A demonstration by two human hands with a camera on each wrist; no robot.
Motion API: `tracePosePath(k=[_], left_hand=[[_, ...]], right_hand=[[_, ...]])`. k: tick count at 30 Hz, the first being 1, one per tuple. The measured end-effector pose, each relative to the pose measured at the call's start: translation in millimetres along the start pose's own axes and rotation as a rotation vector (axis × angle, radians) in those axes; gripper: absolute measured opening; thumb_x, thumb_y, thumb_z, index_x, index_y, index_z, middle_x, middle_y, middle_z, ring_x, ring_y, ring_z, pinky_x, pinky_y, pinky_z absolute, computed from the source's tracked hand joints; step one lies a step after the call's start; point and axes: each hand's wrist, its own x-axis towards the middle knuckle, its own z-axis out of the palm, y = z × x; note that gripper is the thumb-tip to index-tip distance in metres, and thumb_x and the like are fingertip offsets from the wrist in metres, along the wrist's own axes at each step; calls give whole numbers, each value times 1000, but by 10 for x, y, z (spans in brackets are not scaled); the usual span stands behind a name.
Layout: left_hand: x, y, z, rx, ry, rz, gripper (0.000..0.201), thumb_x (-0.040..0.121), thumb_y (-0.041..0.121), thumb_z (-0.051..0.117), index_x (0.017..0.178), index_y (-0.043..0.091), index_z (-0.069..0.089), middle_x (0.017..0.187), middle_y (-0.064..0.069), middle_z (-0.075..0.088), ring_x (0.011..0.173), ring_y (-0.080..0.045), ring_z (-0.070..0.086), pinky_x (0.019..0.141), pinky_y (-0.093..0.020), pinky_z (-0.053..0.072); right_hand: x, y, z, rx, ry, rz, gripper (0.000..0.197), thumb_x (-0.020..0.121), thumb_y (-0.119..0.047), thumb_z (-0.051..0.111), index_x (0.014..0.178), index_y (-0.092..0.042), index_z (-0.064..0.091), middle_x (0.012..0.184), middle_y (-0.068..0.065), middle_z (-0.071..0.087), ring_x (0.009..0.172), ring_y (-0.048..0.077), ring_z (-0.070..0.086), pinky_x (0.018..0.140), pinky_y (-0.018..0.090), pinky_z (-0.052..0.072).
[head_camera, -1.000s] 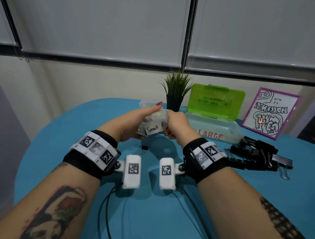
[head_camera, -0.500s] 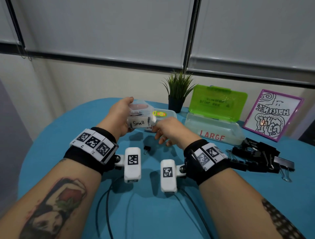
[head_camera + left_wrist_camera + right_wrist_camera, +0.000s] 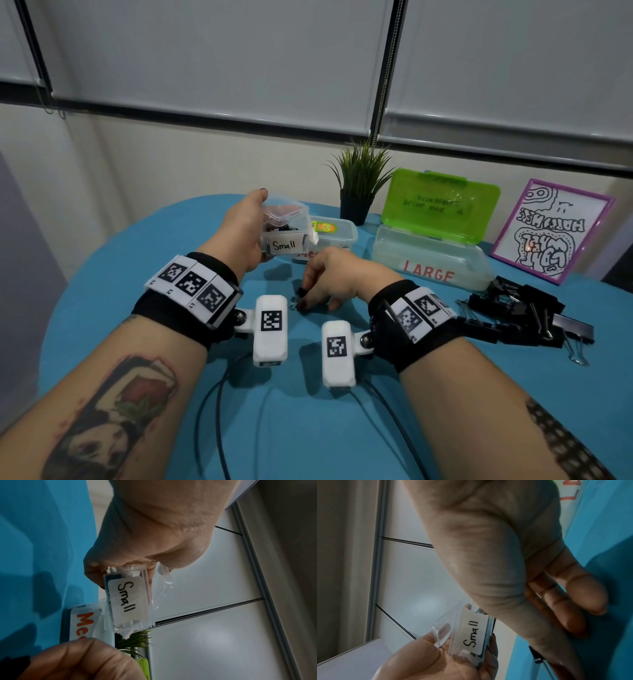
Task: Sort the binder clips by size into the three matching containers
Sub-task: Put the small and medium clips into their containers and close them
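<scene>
My left hand (image 3: 246,233) grips the clear box labelled "Small" (image 3: 284,240) above the table, with its lid flipped open; dark clips show inside. The label also shows in the left wrist view (image 3: 128,601) and the right wrist view (image 3: 471,635). My right hand (image 3: 308,301) is down on the blue table, fingertips pinching a small black binder clip (image 3: 300,294) just below the box. That clip (image 3: 536,658) sits by the thumb tip. The medium box (image 3: 334,233) and the "LARGE" box (image 3: 431,263) with its green lid up stand behind.
A pile of big black binder clips (image 3: 524,308) lies at the right, by my right wrist. A potted plant (image 3: 359,185) and a framed drawing (image 3: 551,233) stand at the back. Two black cables (image 3: 219,411) trail across the blue table (image 3: 102,274) near me.
My right hand left the Small box and dropped to the small clip on the table. My left hand carried the box, lid open, up and to the left.
</scene>
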Motion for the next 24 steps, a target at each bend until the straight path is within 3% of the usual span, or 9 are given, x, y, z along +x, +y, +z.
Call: tracePosePath(k=[5, 9, 12, 14, 17, 24], left_hand=[[35, -10, -8, 4, 21, 7, 47, 96, 53, 45, 124, 16, 57, 99, -6, 70, 76, -26, 65, 59, -32, 45], [56, -11, -19, 4, 44, 18, 45, 96, 52, 46, 122, 17, 57, 101, -7, 69, 74, -25, 65, 58, -31, 46], [47, -15, -6, 5, 34, 11, 41, 96, 51, 46, 117, 18, 57, 104, -8, 70, 73, -26, 66, 58, -30, 46], [39, -26, 14, 26, 24, 9, 34, 97, 51, 46, 107, 20, 58, 99, -7, 71, 68, -24, 65, 56, -28, 45], [32, -55, 48, 45, 1, -10, 40, 96, 53, 46, 114, 19, 59, 92, -5, 70, 62, -22, 65, 49, -24, 45], [44, -81, 70, 62, -8, -10, 48, 94, 56, 45, 120, 18, 59, 95, -6, 72, 61, -22, 66, 51, -27, 47]], right_hand=[[1, 49, -44, 41, -32, -44, 23, 70, -13, 90, 79, -16, 69, 79, 5, 70, 71, 16, 62, 52, 25, 53], [-83, 61, -173, 347, -26, -175, 22, 70, -5, 87, 76, -13, 68, 75, 9, 67, 63, 14, 58, 50, 23, 41], [-74, 11, -230, 683, 188, -250, 24, 72, -3, 85, 72, -14, 63, 66, 3, 65, 52, 11, 51, 47, 20, 37], [-28, -7, -245, 784, 387, -239, 26, 71, -8, 87, 70, -15, 62, 60, -2, 61, 48, 11, 46, 43, 19, 34], [7, 6, -235, 738, 532, -192, 26, 70, -13, 90, 70, -13, 63, 62, 1, 58, 46, 10, 43, 40, 19, 32], [18, 19, -220, 677, 528, -173, 23, 69, -10, 88, 68, -12, 65, 65, 7, 60, 45, 13, 44, 41, 20, 31]])
